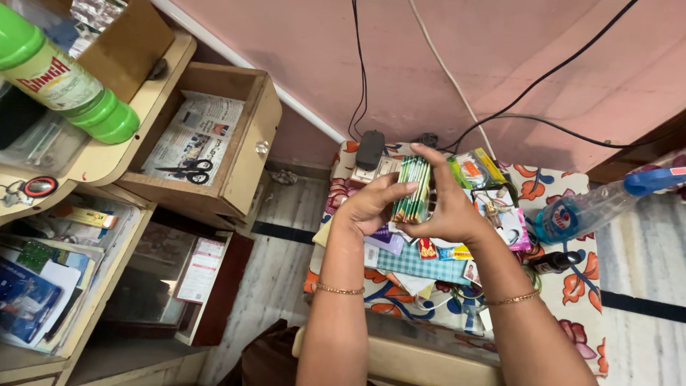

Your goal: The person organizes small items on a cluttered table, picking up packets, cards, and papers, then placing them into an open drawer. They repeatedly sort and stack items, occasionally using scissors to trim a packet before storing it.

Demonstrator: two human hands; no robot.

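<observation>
At the centre of the frame we hold a stack of thin green-edged packets [412, 190] upright between both hands, above a small table covered with a floral cloth [572, 286]. Our left hand [368, 207] is curled around the stack's left face, thumb and fingers closed against it; our right hand [450, 207] clasps the right face, its index finger arched over the top edge and the thumb pressing near the bottom. Each wrist carries a thin gold bangle. Beneath the hands the table is strewn with small sachets, cards and papers, among them a checked blue cloth or packet [421, 261]. A black adapter [370, 149] sits at the table's far edge near the pink wall, with cables running up the wall behind it. To the right of centre a clear spray bottle with a blue cap [593, 209] lies on its side, and a small dark bottle [552, 262] rests just below it. At the upper left, an open wooden drawer [246, 154] lined with newspaper holds a pair of black-handled scissors [187, 170]. A green bottle [64, 78] fills the top left corner, lying on a shelf unit; books and papers are stacked on the shelves at lower left.
</observation>
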